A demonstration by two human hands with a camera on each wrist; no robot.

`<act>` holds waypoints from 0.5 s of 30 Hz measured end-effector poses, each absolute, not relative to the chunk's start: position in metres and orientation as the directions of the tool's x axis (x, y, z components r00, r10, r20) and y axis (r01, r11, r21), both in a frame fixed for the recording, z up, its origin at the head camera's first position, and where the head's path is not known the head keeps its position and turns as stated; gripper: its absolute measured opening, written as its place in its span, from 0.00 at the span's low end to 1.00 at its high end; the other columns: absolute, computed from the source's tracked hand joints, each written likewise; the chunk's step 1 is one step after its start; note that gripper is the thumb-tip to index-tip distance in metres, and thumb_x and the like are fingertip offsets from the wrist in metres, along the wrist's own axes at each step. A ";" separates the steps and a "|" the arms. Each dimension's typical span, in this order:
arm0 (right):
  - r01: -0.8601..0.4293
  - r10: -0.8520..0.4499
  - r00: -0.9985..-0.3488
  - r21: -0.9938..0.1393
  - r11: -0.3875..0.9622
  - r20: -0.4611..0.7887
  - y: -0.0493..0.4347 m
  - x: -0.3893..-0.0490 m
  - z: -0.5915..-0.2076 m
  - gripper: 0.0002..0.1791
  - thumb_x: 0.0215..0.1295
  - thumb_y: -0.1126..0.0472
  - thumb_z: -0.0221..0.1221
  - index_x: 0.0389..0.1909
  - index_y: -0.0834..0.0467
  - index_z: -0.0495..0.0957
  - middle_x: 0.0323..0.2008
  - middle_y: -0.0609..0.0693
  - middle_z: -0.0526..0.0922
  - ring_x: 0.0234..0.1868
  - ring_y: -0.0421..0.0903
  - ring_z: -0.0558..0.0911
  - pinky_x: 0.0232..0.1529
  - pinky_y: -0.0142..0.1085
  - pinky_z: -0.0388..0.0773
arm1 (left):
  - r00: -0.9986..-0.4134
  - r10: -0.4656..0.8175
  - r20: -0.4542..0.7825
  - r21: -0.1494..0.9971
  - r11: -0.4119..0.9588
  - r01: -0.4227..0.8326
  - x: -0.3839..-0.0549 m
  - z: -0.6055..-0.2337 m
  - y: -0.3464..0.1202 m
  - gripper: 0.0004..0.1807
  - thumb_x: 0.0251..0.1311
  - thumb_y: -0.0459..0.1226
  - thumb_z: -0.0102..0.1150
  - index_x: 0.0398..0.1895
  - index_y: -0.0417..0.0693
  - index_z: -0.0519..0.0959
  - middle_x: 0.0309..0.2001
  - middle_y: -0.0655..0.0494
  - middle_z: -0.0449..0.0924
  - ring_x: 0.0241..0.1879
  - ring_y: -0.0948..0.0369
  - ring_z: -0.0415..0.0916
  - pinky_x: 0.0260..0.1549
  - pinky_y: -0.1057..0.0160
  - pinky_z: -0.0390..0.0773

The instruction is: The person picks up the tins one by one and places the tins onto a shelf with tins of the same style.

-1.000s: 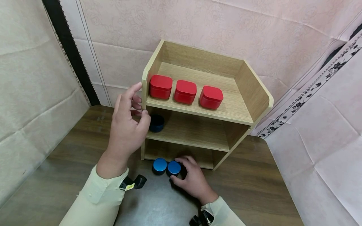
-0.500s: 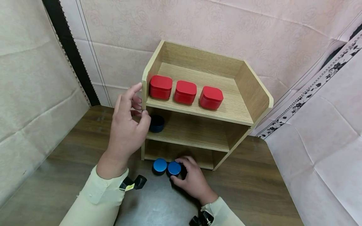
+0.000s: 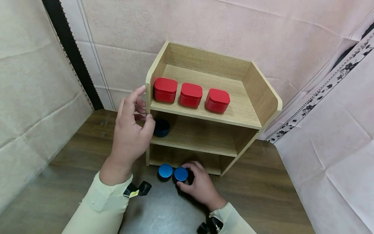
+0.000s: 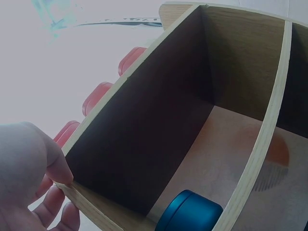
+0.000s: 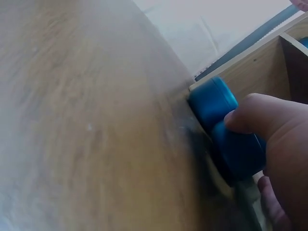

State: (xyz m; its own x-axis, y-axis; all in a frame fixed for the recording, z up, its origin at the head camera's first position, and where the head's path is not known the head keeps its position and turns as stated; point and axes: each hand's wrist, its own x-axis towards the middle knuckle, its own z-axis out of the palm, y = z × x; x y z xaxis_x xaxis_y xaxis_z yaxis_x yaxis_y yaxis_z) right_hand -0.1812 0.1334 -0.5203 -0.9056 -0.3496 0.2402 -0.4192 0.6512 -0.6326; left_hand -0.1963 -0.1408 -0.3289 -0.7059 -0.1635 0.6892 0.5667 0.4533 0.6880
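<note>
A small wooden shelf unit (image 3: 201, 122) stands on the table, its front facing me. My left hand (image 3: 130, 130) grips the front edge of its left side panel, thumb in front and fingers curled on the outer side. Below, my right hand (image 3: 201, 187) holds a round blue tin (image 3: 180, 175) between thumb and fingers, in front of the bottom compartment. A second blue tin (image 3: 165, 171) stands just left of it. In the left wrist view a third blue tin (image 4: 190, 214) sits on the middle shelf near the left panel.
Three red boxes (image 3: 191, 95) with rounded corners line the front of the top shelf, towards the left. Pale cloth (image 3: 210, 22) hangs behind and at both sides. Brown wooden tabletop (image 3: 257, 182) spreads around the unit.
My right hand and the blue tin it holds have shifted very slightly right. The left hand keeps its grip on the side panel, and the red boxes stay in place.
</note>
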 end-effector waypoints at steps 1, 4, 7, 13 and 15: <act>-0.416 -0.350 -0.907 -0.633 0.653 0.235 0.134 -0.182 -0.520 0.31 0.60 0.50 0.83 0.63 0.48 0.84 0.60 0.43 0.84 0.62 0.42 0.84 0.65 0.45 0.84 | -0.706 -0.165 0.689 0.689 0.454 0.566 -0.196 -0.329 -0.141 0.43 0.70 0.25 0.59 0.86 0.63 0.68 0.59 0.42 0.74 0.54 0.62 0.72 0.50 0.59 0.83; -0.399 -0.351 -0.913 -0.640 0.657 0.208 0.135 -0.183 -0.517 0.31 0.61 0.49 0.83 0.63 0.47 0.84 0.59 0.42 0.84 0.61 0.41 0.84 0.65 0.44 0.84 | -0.708 -0.168 0.686 0.691 0.454 0.562 -0.196 -0.329 -0.141 0.43 0.70 0.25 0.59 0.86 0.63 0.68 0.59 0.43 0.74 0.54 0.62 0.72 0.51 0.58 0.83; -0.385 -0.348 -0.918 -0.647 0.658 0.192 0.136 -0.183 -0.515 0.31 0.61 0.49 0.82 0.63 0.47 0.84 0.58 0.42 0.84 0.60 0.41 0.84 0.64 0.44 0.84 | -0.709 -0.164 0.686 0.692 0.450 0.565 -0.196 -0.330 -0.141 0.43 0.70 0.25 0.59 0.87 0.63 0.67 0.59 0.43 0.73 0.54 0.62 0.72 0.51 0.58 0.82; -0.368 -0.337 -0.924 -0.650 0.664 0.179 0.138 -0.182 -0.512 0.31 0.61 0.47 0.82 0.64 0.46 0.83 0.58 0.43 0.84 0.59 0.41 0.84 0.62 0.43 0.84 | -0.706 -0.164 0.689 0.690 0.447 0.570 -0.196 -0.329 -0.140 0.43 0.70 0.25 0.59 0.87 0.63 0.67 0.59 0.42 0.74 0.54 0.63 0.72 0.51 0.60 0.82; -0.362 -0.332 -0.927 -0.652 0.666 0.176 0.138 -0.182 -0.512 0.32 0.61 0.46 0.82 0.64 0.46 0.83 0.58 0.43 0.84 0.59 0.41 0.84 0.63 0.44 0.84 | -0.705 -0.162 0.690 0.689 0.444 0.573 -0.196 -0.329 -0.140 0.43 0.70 0.25 0.59 0.86 0.63 0.68 0.59 0.42 0.73 0.54 0.62 0.72 0.51 0.60 0.82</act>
